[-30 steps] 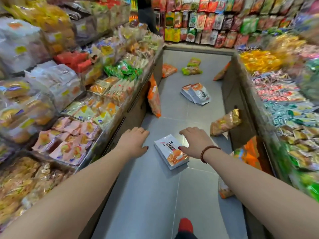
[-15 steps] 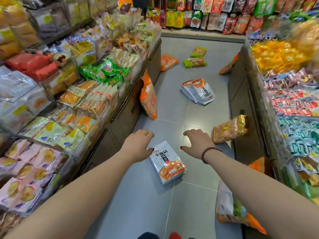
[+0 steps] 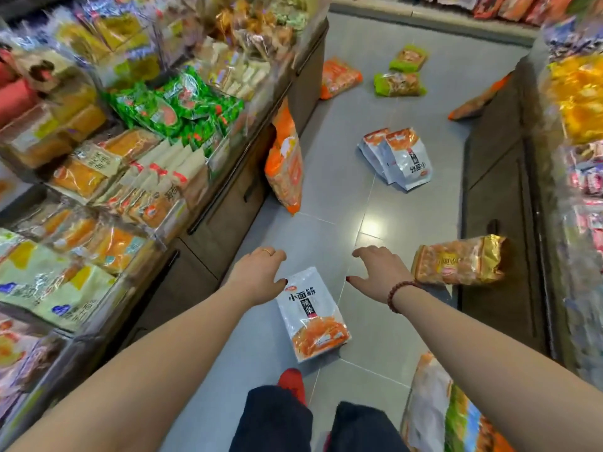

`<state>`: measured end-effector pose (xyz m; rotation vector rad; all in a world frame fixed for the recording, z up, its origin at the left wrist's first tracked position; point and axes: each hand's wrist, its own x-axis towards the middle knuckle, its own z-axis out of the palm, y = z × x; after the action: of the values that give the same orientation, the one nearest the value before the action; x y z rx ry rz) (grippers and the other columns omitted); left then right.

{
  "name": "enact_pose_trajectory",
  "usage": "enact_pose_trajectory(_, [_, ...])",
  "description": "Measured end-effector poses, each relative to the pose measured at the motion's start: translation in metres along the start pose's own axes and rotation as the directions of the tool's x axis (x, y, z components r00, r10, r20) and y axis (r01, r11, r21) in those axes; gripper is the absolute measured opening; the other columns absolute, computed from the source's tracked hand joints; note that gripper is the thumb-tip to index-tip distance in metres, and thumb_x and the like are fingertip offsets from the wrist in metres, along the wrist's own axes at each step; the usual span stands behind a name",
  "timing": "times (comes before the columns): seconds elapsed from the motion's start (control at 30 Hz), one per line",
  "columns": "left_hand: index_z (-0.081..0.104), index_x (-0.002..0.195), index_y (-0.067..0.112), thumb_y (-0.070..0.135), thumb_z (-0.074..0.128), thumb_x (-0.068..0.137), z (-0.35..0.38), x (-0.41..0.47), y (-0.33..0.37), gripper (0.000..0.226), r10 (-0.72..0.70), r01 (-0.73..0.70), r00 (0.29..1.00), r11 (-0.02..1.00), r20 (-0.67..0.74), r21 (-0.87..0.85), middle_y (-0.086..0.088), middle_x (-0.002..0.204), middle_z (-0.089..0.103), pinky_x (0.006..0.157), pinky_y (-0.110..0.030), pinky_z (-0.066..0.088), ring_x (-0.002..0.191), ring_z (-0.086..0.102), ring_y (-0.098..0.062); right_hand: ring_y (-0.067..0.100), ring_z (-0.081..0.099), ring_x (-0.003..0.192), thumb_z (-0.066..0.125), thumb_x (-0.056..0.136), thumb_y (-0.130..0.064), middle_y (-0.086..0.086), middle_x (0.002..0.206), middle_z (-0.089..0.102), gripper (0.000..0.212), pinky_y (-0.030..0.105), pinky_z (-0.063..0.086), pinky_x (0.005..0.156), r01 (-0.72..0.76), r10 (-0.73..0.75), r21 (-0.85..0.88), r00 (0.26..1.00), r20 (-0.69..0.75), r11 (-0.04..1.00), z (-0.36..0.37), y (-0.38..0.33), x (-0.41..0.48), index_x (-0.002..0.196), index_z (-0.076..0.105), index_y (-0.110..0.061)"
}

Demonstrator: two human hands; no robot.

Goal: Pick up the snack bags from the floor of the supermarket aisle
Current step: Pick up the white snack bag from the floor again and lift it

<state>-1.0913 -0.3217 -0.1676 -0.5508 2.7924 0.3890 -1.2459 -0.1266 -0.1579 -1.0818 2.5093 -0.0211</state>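
Narrow aisle: grey floor tiles run between the left shelf cabinet and the right cabinet. Bare tile flanks the white snack bag, with the left hand and the right hand spread either side of its top. A gold bag leans on the right cabinet, crowding the right hand. An orange bag props against the left cabinet ahead. A clear strip runs up the middle to the pair of white bags. A red shoe sits just behind the near bag, and a large bag lies at lower right.
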Motion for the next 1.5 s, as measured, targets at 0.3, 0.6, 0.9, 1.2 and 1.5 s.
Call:
enact_pose_trajectory(0.3, [0.046,0.133,0.014,0.036,0.060,0.089,0.097,0.061,-0.024,0.052,-0.357,0.372,0.928,0.862,0.110,-0.344,-0.007,0.132,0.050,0.100,-0.040,0.042,0.125,0.045,-0.024,0.024,0.046,0.126,0.061,0.087,-0.038,0.005,0.137,0.051,0.052,0.034,0.039,0.103,-0.035,0.005,0.250,0.992,0.123,0.968,0.072,0.050,0.112,0.133,0.049,-0.016])
enact_pose_trajectory(0.6, [0.052,0.131,0.012,0.032,0.066,0.085,0.267,0.125,-0.046,0.052,-0.627,0.578,0.771,0.614,0.113,-0.537,-0.008,0.134,0.053,0.102,-0.036,0.041,0.124,0.048,-0.025,0.021,0.050,0.123,0.064,0.087,-0.033,0.003,0.134,0.054,0.051,0.034,0.041,0.103,-0.012,-0.064,0.294,0.967,0.248,0.956,0.220,0.108,0.216,0.132,0.050,-0.015])
enact_pose_trajectory(0.9, [0.046,0.137,0.007,0.029,0.066,0.088,0.448,0.168,-0.050,0.058,-0.710,0.653,0.655,0.361,0.257,-0.666,-0.014,0.136,0.049,0.102,-0.033,0.038,0.124,0.049,-0.027,0.020,0.058,0.109,0.066,0.086,-0.031,0.006,0.124,0.059,0.046,0.032,0.047,0.092,-0.252,0.087,0.458,0.933,0.350,0.852,0.393,0.138,0.265,0.127,0.053,-0.014])
enact_pose_trajectory(1.2, [0.048,0.133,0.010,0.034,0.066,0.088,0.542,0.206,-0.072,0.054,-0.772,0.675,0.527,0.127,0.355,-0.727,-0.008,0.133,0.052,0.092,-0.027,0.039,0.118,0.052,-0.024,0.024,0.057,0.113,0.063,0.088,-0.034,0.010,0.128,0.057,0.054,0.033,0.045,0.093,-0.375,0.183,0.518,0.905,0.385,0.769,0.504,0.144,0.305,0.133,0.047,-0.008])
enact_pose_trajectory(1.5, [0.063,0.082,0.007,0.020,0.065,0.089,0.564,0.213,-0.082,0.015,-0.869,0.671,0.370,0.006,0.328,-0.741,-0.005,0.081,0.059,0.075,-0.028,0.044,0.093,0.062,-0.034,0.022,0.045,0.068,0.056,0.092,-0.018,0.012,0.071,0.050,0.028,0.028,0.037,0.062,-0.413,0.291,0.491,0.906,0.308,0.767,0.532,0.149,0.317,0.080,0.059,0.007])
